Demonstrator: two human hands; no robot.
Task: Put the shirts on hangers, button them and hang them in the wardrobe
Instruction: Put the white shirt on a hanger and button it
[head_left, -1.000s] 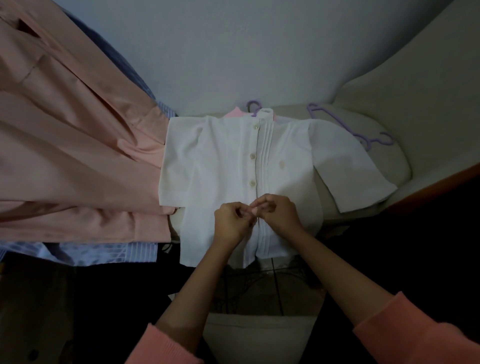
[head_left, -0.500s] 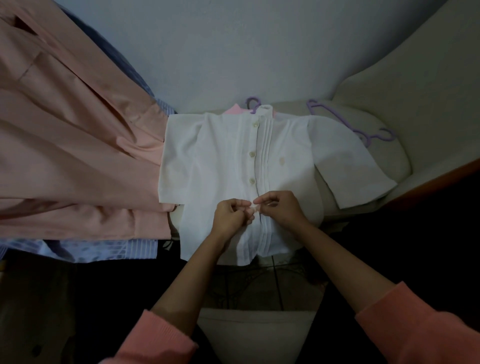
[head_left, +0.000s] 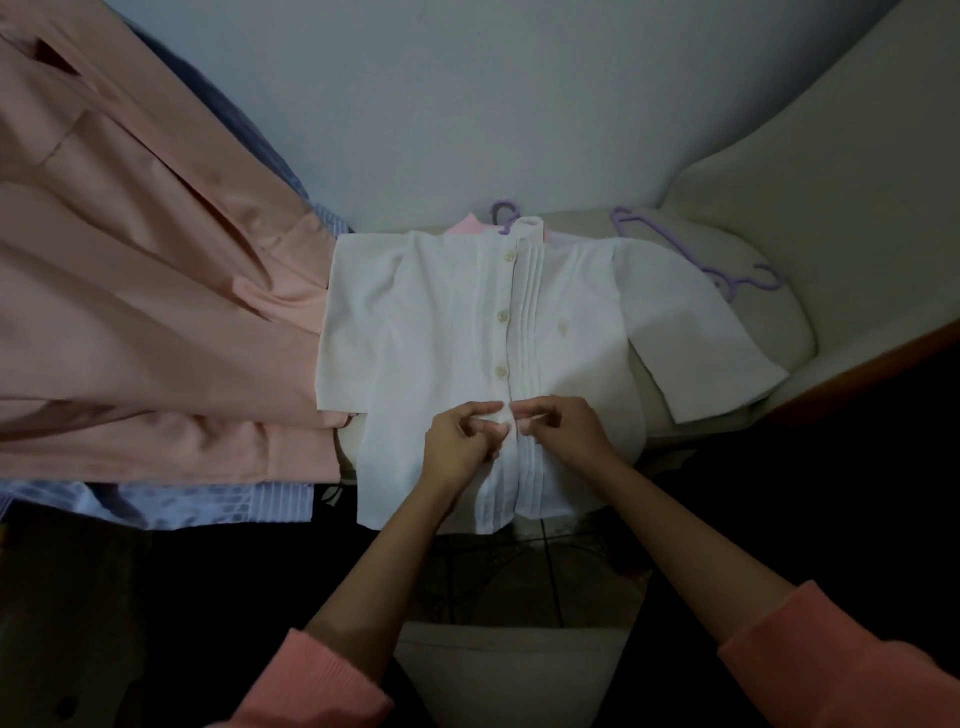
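Observation:
A white short-sleeved shirt (head_left: 447, 322) lies flat, front up, on a pale cushioned seat (head_left: 779, 332). A purple hanger hook (head_left: 505, 212) sticks out of its collar. Three buttons down the placket look fastened. My left hand (head_left: 460, 447) pinches the left edge of the placket just below the third button. My right hand (head_left: 569, 431) pinches the right, pleated edge opposite it. The fingertips of both hands nearly meet; the button between them is hidden.
A second purple hanger (head_left: 727, 265) lies loose on the cushion at the right. A peach shirt (head_left: 156, 312) spreads over the left, with a blue striped shirt (head_left: 208, 501) under it. A pink garment (head_left: 470, 228) peeks from behind the collar. A pale wall (head_left: 467, 104) stands behind.
Both hands have stayed at the same spot on the placket, with the fingers shifting slightly as they work the fabric. The shirt's lower hem has settled a little.

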